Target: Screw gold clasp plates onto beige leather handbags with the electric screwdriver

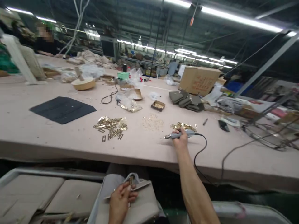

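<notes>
My right hand [180, 138] is closed around a grey electric screwdriver [190, 133], held just over the table with its bit pointing left. A dark cord trails from its back end. Down at my lap, my left hand [122, 199] pinches a small gold rectangular metal plate [130, 182] between thumb and fingers. Under that hand lies a beige bag [144, 203] with its flap raised. A pile of gold metal plates [112, 127] is on the table. Tiny loose parts [153, 122] are scattered to its right, and another gold pile [183, 126] lies behind the screwdriver.
A black sheet [63, 109] lies at the left, near a tape roll [83, 84]. Further back are a small tray of parts [158, 105], stacked dark grey pieces [187, 101] and a cardboard box [198, 80]. A bin with beige bags [72, 194] stands lower left. A person [48, 40] sits far left.
</notes>
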A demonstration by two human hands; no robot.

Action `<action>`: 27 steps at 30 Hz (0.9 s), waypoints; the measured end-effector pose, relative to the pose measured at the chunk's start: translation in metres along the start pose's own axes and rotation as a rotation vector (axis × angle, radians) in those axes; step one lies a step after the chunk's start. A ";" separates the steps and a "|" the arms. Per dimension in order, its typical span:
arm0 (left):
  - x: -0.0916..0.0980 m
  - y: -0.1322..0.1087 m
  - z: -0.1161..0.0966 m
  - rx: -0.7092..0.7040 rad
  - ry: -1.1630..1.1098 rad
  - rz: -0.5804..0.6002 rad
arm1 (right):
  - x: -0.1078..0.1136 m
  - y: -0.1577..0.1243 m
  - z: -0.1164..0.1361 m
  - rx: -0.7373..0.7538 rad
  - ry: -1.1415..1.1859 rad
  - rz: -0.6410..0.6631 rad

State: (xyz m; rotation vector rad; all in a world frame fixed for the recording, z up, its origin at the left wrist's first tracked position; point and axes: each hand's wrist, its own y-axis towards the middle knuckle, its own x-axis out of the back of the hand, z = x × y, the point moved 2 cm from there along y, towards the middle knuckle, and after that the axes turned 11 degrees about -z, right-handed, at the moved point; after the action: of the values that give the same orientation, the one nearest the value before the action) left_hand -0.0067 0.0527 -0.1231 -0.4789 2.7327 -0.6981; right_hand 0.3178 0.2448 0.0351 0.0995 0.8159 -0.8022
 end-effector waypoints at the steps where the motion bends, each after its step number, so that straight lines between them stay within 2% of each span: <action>1: 0.002 0.004 0.001 -0.011 0.010 0.015 | 0.007 -0.002 0.010 0.008 0.021 -0.024; 5: 0.014 0.008 -0.001 -0.028 0.025 0.000 | 0.003 -0.028 0.002 -0.050 0.087 -0.017; 11: 0.007 -0.001 -0.004 -0.020 -0.050 -0.019 | 0.008 -0.089 -0.011 -0.167 0.132 -0.011; 15: 0.007 -0.006 -0.004 -0.017 -0.079 0.009 | 0.017 -0.145 -0.029 -0.195 0.037 0.023; 20: 0.012 -0.006 0.003 0.006 -0.101 0.037 | 0.030 -0.202 -0.063 -0.139 -0.129 0.046; 23: 0.012 -0.005 0.004 0.007 -0.115 0.050 | 0.039 -0.219 -0.082 -0.131 -0.192 0.038; 27: 0.011 -0.005 0.004 0.012 -0.128 0.055 | 0.046 -0.227 -0.099 -0.104 -0.227 0.035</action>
State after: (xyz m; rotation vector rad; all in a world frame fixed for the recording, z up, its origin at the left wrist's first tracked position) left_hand -0.0142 0.0424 -0.1261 -0.4289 2.6104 -0.6472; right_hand 0.1235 0.0930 -0.0167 -0.0692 0.6382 -0.7219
